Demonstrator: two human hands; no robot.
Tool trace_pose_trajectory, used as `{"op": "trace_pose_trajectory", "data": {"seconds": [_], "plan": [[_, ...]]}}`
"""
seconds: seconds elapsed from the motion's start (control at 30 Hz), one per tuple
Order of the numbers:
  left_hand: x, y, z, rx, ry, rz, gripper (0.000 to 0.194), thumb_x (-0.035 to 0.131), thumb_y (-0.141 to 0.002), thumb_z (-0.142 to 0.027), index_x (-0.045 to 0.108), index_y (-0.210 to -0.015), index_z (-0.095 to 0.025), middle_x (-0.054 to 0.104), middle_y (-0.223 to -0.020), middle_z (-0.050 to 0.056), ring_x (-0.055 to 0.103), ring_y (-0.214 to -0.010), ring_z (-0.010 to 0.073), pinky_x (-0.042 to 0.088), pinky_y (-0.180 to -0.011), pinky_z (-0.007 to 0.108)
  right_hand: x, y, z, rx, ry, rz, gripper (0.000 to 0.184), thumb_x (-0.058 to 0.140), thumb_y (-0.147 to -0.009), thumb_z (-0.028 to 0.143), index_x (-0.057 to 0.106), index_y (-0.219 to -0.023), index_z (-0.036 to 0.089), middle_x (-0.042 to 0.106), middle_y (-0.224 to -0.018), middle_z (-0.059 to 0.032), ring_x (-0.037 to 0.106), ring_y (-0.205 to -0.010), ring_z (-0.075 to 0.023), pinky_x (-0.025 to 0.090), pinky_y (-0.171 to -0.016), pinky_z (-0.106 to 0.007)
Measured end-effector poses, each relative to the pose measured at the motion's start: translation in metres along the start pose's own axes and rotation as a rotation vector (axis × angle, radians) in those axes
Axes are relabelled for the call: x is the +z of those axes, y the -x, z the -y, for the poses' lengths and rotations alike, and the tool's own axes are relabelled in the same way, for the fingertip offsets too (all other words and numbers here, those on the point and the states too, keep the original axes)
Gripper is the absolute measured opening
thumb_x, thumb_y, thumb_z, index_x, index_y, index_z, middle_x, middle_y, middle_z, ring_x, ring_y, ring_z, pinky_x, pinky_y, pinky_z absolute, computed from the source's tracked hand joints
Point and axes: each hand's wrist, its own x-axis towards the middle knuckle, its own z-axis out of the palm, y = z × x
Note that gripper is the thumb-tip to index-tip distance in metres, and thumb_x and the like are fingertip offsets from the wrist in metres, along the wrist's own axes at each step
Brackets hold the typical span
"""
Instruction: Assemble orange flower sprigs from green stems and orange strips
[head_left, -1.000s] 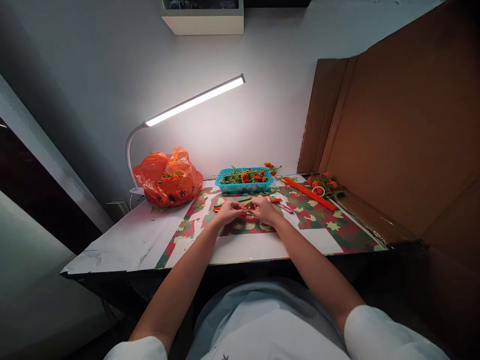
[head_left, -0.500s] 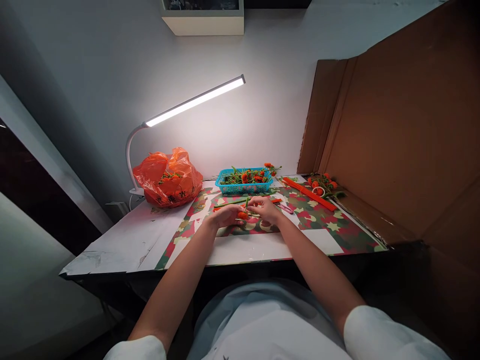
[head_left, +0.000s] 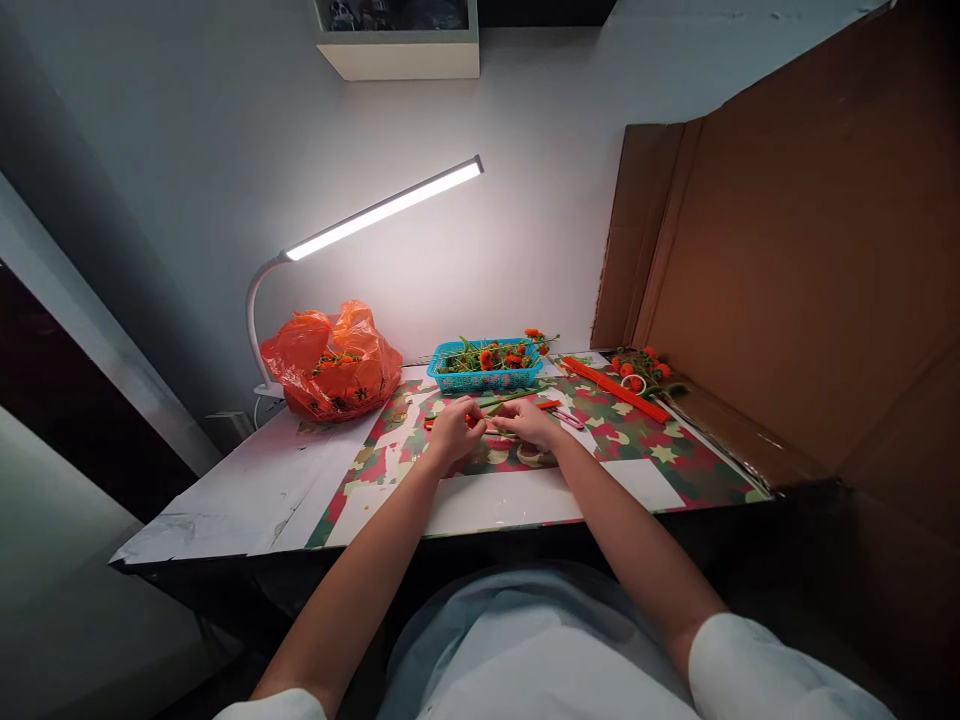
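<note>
Over the middle of the table, my left hand is closed around an orange flower, mostly hidden by the fingers. Close on its right, my right hand has thumb and fingers pinched together on a thin green stem, only partly visible. Just behind the hands lies a long green stalk, with an orange-red strip near it. Pink-handled scissors rest to the right of my right hand.
A blue basket of orange flowers stands behind my hands. An orange plastic bag with flowers sits left, below a lit lamp. To the right are a long orange-red strip, a flower bunch and a cardboard wall.
My left hand has turned and closed over the orange flower, which showed openly before. My right hand has moved slightly lower, its fingers still pinched. The view has shifted a little.
</note>
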Motion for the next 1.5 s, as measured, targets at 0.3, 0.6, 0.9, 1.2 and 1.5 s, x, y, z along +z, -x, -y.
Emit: {"op": "trace_pose_trajectory", "data": {"seconds": [0.3, 0.6, 0.9, 1.2, 1.5], "plan": [[-0.005, -0.005, 0.008, -0.507, 0.676, 0.367, 0.015, 0.064, -0.061, -0.028, 0.058, -0.059, -0.015, 0.059, -0.063, 0.002, 0.056, -0.061, 0.0132, 0.042, -0.061, 0.026, 0.003, 0.002, 0.003, -0.224, 0.247, -0.161, 0.014, 0.058, -0.075, 0.026, 0.068, -0.072, 0.016, 0.064, -0.074, -0.0029, 0.051, -0.073, -0.0148, 0.037, -0.067, -0.025], [-0.008, -0.005, 0.004, -0.687, 0.777, 0.280, 0.013, 0.067, -0.057, -0.024, 0.061, -0.061, -0.013, 0.060, -0.063, 0.002, 0.055, -0.059, 0.0115, 0.038, -0.053, 0.022, 0.006, 0.000, 0.005, -0.119, 0.075, -0.079, 0.025, 0.058, -0.075, 0.036, 0.069, -0.078, 0.014, 0.064, -0.077, -0.0034, 0.051, -0.068, -0.0134, 0.038, -0.061, -0.024], [-0.007, -0.005, 0.007, -0.710, 0.858, 0.356, 0.007, 0.066, -0.063, -0.018, 0.060, -0.063, -0.013, 0.060, -0.063, 0.002, 0.056, -0.058, 0.0110, 0.041, -0.055, 0.022, 0.007, 0.000, 0.004, -0.153, 0.061, -0.119, 0.038, 0.066, -0.069, 0.052, 0.067, -0.068, 0.015, 0.059, -0.067, -0.0021, 0.048, -0.063, -0.0136, 0.038, -0.060, -0.026], [-0.009, -0.004, 0.010, -0.855, 1.169, 0.574, 0.004, 0.058, -0.077, -0.016, 0.057, -0.079, -0.013, 0.063, -0.070, 0.004, 0.061, -0.063, 0.0140, 0.047, -0.061, 0.025, 0.010, 0.002, 0.011, -0.152, -0.121, -0.070, 0.037, 0.067, -0.066, 0.051, 0.058, -0.069, 0.016, 0.054, -0.066, 0.0014, 0.046, -0.064, -0.0119, 0.037, -0.061, -0.025], [-0.002, 0.000, 0.009, -0.631, 0.828, 0.303, 0.027, 0.079, -0.061, -0.032, 0.061, -0.071, -0.015, 0.063, -0.078, 0.002, 0.061, -0.072, 0.0130, 0.049, -0.065, 0.024, 0.008, -0.001, 0.003, -0.126, 0.015, -0.148, 0.033, 0.063, -0.067, 0.048, 0.056, -0.066, 0.016, 0.051, -0.063, 0.0024, 0.043, -0.061, -0.0109, 0.034, -0.059, -0.025]]}}
